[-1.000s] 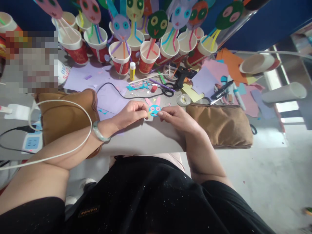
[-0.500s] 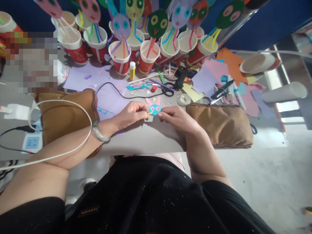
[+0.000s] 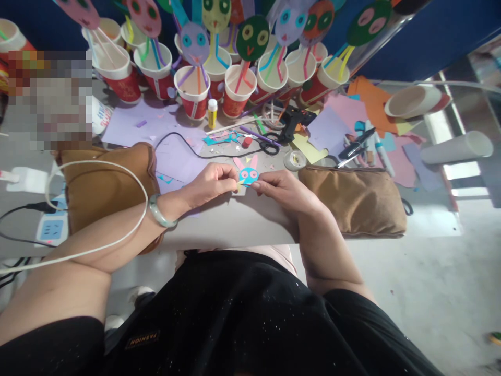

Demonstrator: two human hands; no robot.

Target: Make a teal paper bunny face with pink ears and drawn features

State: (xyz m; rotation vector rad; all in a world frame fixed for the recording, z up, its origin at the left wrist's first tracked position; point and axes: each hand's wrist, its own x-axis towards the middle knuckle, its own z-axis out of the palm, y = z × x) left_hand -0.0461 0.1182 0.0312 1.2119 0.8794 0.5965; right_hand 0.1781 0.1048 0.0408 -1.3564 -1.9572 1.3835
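My left hand (image 3: 211, 184) is closed in a pinch on a small yellow paper piece (image 3: 241, 182). Facing it, my right hand (image 3: 284, 191) also pinches, thumb against fingers, at the piece's other side; a thin dark line shows at its fingertips, too small to name. Just behind the fingertips lies a blue paper rabbit face (image 3: 248, 173) with pink ears and pink round eyes. Its lower edge is partly covered by the yellow piece and my fingers.
Red paper cups (image 3: 192, 94) with straw-legged paper faces line the back. A glue stick (image 3: 212, 115), scissors (image 3: 270, 148), a glue gun (image 3: 293, 122), a tape roll (image 3: 295, 160) and paper scraps lie in front. Brown cushions (image 3: 111, 183) flank my arms; a white cable (image 3: 129, 245) crosses the left one.
Both hands stay nearly in place, still pinching. The yellow paper piece between them has shifted very slightly; nothing else visibly moves.
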